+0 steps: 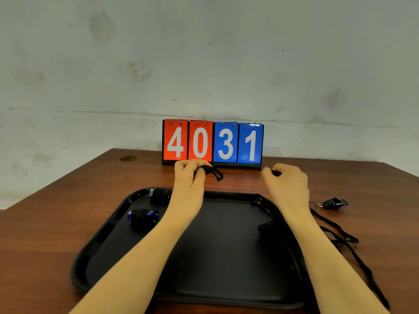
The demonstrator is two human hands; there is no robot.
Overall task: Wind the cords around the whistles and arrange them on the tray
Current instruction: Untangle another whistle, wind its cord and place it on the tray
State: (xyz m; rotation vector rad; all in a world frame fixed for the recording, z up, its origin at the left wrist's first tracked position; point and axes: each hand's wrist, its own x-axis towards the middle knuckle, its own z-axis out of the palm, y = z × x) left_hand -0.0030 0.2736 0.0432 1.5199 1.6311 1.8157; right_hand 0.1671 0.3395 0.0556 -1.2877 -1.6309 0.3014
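A black tray (217, 288) lies on the wooden table in front of me. On it sit a blue whistle wound in black cord (142, 216), another wound whistle (160, 195) at the far left corner, and a dark wound one (266, 228) by the right rim. Beyond the tray, my left hand (189, 177) grips a whistle with black cord (214, 172) looping out of the fist. My right hand (288, 180) pinches something small and black, probably the cord's end. A black whistle (335, 203) with a loose cord (344, 240) lies right of the tray.
A flip scoreboard (213, 143) reading 4031 stands at the table's far edge against a pale wall. A small brass disc (128, 158) is set in the tabletop at the far left. The loose cord trails toward the table's right front.
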